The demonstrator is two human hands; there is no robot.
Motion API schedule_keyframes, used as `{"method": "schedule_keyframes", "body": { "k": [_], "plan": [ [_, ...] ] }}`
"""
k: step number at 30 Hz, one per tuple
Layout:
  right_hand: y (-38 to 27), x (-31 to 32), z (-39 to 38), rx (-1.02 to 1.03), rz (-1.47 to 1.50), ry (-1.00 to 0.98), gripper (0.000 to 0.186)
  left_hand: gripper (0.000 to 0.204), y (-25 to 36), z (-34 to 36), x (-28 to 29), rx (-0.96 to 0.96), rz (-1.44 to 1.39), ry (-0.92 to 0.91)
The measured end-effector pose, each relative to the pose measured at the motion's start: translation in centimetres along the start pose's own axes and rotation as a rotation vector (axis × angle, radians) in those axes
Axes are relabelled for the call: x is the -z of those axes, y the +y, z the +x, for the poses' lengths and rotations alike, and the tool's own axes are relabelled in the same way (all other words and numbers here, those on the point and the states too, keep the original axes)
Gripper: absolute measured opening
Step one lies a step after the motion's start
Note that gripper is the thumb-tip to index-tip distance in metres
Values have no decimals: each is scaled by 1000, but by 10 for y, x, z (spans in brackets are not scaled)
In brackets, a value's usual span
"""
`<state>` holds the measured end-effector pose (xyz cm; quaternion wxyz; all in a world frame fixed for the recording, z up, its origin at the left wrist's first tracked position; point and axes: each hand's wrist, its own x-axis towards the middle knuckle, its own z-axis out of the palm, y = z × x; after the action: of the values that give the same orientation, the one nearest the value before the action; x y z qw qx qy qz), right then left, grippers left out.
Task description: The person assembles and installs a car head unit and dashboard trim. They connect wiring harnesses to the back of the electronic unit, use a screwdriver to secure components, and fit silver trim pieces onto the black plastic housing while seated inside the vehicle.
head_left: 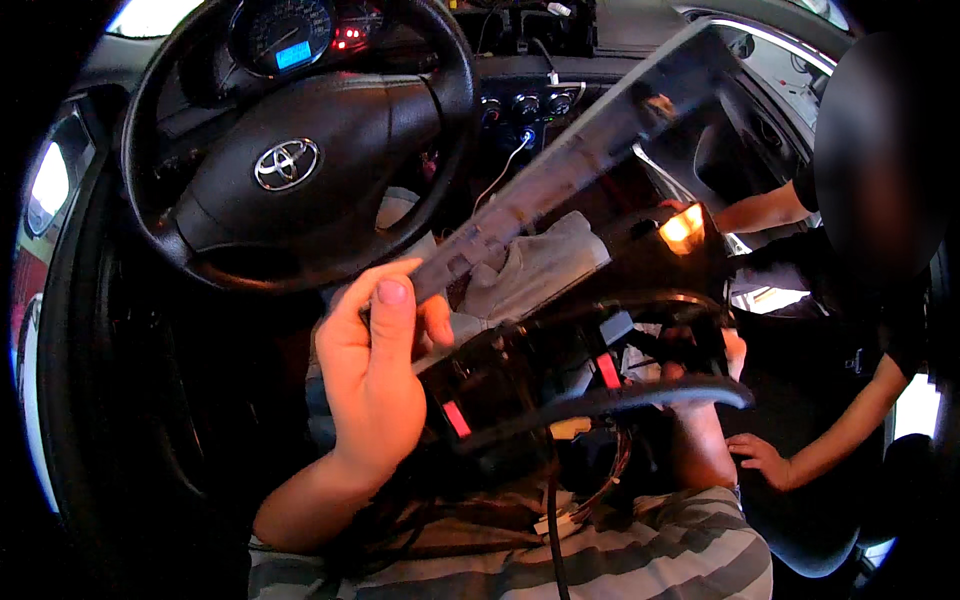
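My left hand (375,355) is closed on the lower end of a long, flat plastic trim panel (580,170), which slants up to the right; the thumb lies on its face. Below it, over my lap, is a black plastic frame (510,390) with red tabs and a curved rim. My right hand (690,385) is closed around the right part of this frame, its fingers partly hidden. A yellow connector (570,429), thin coloured wires (618,465) and a black cable (556,530) hang under the frame. Crumpled grey material (540,265) shows beneath the panel.
The steering wheel (290,165) is ahead on the left, with lit gauges (285,40) behind it. Control knobs (527,103) and a white cable (505,165) are at the centre dash. At the right, a co-worker's hand (762,462) rests near the seat; their other arm (765,210) reaches in.
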<state>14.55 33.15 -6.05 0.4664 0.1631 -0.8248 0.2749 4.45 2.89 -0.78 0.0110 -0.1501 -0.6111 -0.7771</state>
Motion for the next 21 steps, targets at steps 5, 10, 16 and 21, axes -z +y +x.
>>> {"method": "schedule_keyframes", "body": {
  "k": [5, 10, 16, 21],
  "plan": [
    [-17, -5, 40, -6, -122, -105, 44, 34, 0, 15, 0, 41, -41, 28],
    [-4, -2, 42, -216, 86, -95, 59, 38, 5, 27, -1, 80, 53, 66],
    [30, -6, 38, -463, 121, -373, 88, 37, 6, 42, -7, 25, 22, 28],
    [53, -24, 32, -558, 103, -596, 83, 38, 18, 58, -25, 107, 95, -25]
  ]
}}
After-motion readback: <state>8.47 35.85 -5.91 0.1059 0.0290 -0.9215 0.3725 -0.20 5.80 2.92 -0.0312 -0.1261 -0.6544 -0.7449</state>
